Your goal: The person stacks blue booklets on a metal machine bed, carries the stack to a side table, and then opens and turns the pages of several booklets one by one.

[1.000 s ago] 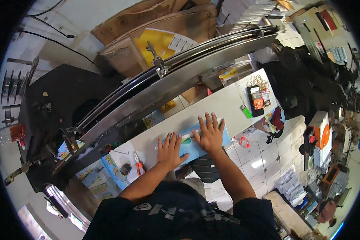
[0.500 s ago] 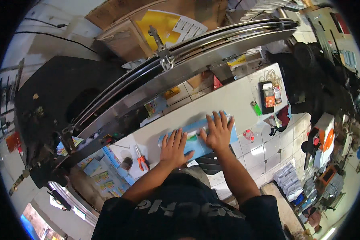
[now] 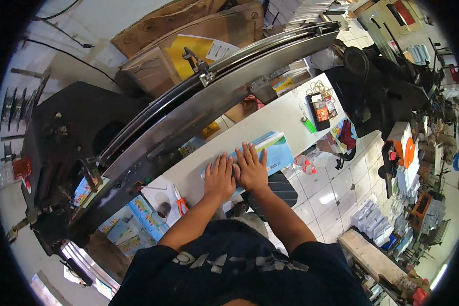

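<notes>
A light-blue printed paper booklet (image 3: 279, 154) lies on a narrow white bench top (image 3: 285, 109) in front of me. My left hand (image 3: 220, 178) rests flat on its left part, fingers stretched out. Close beside it, my right hand (image 3: 252, 171) presses flat near the booklet's middle, fingers also extended. The two hands nearly touch at the thumbs. The booklet's right end shows past my right hand, with layered page edges along its far side; much of the left part is hidden under my hands.
Orange-handled pliers (image 3: 181, 204) lie at the bench's left end. Toward the right end are a green lighter (image 3: 308, 125), a black phone-like object (image 3: 319, 116) and rubber bands (image 3: 321, 89). A long metal machine rail (image 3: 224, 92) runs behind the bench. Blue printed sheets (image 3: 145, 214) are stacked lower left.
My right hand has slid left along the booklet, close to my left hand, uncovering the booklet's right end. My left hand stays flat on it. The whole view has shifted slightly.
</notes>
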Demonstrator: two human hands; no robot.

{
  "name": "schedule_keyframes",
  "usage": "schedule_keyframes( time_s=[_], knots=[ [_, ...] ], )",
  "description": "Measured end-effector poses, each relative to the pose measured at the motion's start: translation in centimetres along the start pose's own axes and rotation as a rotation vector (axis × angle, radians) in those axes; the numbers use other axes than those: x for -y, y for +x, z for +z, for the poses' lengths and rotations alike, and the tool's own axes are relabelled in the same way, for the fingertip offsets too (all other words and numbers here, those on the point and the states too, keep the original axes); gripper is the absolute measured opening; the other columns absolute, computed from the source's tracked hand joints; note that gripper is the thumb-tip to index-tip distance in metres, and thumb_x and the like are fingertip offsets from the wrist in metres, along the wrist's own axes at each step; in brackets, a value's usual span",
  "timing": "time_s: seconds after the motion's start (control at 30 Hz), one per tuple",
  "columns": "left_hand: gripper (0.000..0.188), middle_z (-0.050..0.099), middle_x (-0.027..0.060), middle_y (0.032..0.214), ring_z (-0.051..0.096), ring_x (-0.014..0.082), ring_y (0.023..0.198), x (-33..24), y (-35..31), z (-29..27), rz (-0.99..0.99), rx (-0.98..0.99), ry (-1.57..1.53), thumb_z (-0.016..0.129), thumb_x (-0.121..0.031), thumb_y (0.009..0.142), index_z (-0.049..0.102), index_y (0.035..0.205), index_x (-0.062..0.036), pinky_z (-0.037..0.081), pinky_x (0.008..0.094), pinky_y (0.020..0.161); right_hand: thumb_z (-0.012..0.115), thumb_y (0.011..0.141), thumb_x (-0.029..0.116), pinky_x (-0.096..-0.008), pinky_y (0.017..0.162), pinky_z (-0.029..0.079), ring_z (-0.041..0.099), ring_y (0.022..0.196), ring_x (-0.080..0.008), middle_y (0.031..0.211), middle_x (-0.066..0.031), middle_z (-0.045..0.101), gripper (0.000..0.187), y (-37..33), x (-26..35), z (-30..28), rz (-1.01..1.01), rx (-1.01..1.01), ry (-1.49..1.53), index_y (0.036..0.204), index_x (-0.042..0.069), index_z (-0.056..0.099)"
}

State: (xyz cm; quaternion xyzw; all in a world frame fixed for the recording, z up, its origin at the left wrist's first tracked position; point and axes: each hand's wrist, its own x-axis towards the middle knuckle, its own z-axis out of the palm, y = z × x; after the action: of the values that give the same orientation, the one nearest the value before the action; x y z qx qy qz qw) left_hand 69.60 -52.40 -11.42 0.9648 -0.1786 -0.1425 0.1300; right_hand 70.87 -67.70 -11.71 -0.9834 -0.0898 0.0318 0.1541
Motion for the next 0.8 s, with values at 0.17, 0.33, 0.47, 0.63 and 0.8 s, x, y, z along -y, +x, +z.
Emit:
schedule_keyframes(
  time_s=[0.17, 0.33, 0.47, 0.63, 0.8],
  knots=[
    [0.067, 0.035, 0.0166, 0.154, 0.038, 0.0316, 0.137, 0.1, -0.3, 0.1, -0.016, -0.005, -0.054, 0.058, -0.027, 0.083, 0.044, 0.143, -0.0026, 0.027, 0.0540, 0.111, 0.052, 0.092, 0.038, -0.0636, 0.115, 0.009, 0.032, 0.144, -0.0309, 0.152, -0.0125, 0.042, 0.053, 0.1, 0.0, 0.3, 0.007, -0.001, 0.055, 0.140, 0.015, 0.053],
    [0.067, 0.039, 0.0180, 0.151, 0.045, 0.0336, 0.129, 0.4, 0.3, 0.0, 0.017, -0.052, -0.090, 0.059, -0.026, 0.080, 0.045, 0.141, -0.0023, 0.031, 0.0549, 0.107, 0.054, 0.091, 0.039, -0.0620, 0.115, 0.009, 0.035, 0.142, -0.0318, 0.150, -0.0126, 0.044, 0.054, 0.1, -0.3, 0.6, 0.012, -0.015, 0.032, 0.139, 0.015, 0.054],
    [0.067, 0.039, 0.0177, 0.151, 0.043, 0.0334, 0.131, 0.2, -0.3, 0.3, 0.022, -0.083, -0.086, 0.059, -0.028, 0.082, 0.043, 0.143, -0.0024, 0.031, 0.0546, 0.107, 0.054, 0.091, 0.037, -0.0632, 0.114, 0.012, 0.034, 0.143, -0.0319, 0.151, -0.0125, 0.043, 0.054, 0.3, -0.1, 0.2, 0.002, -0.014, 0.028, 0.140, 0.013, 0.053],
    [0.068, 0.036, 0.0168, 0.153, 0.037, 0.0316, 0.137, 0.3, -0.5, 1.1, 0.033, -0.103, -0.044, 0.057, -0.030, 0.086, 0.039, 0.146, -0.0028, 0.025, 0.0543, 0.111, 0.052, 0.093, 0.040, -0.0628, 0.116, 0.013, 0.031, 0.145, -0.0292, 0.153, -0.0110, 0.040, 0.057, -0.2, -0.1, 0.9, 0.000, -0.072, 0.035, 0.143, 0.013, 0.048],
    [0.072, 0.030, 0.0184, 0.157, 0.029, 0.0320, 0.144, 0.0, 0.4, -1.4, 0.063, -0.082, -0.056, 0.052, -0.036, 0.093, 0.029, 0.151, -0.0016, 0.018, 0.0552, 0.116, 0.048, 0.097, 0.038, -0.0578, 0.118, 0.013, 0.026, 0.147, -0.0305, 0.155, -0.0138, 0.037, 0.063, -0.3, -0.5, -2.5, 0.003, -0.120, 0.162, 0.150, 0.006, 0.034]
  ],
)
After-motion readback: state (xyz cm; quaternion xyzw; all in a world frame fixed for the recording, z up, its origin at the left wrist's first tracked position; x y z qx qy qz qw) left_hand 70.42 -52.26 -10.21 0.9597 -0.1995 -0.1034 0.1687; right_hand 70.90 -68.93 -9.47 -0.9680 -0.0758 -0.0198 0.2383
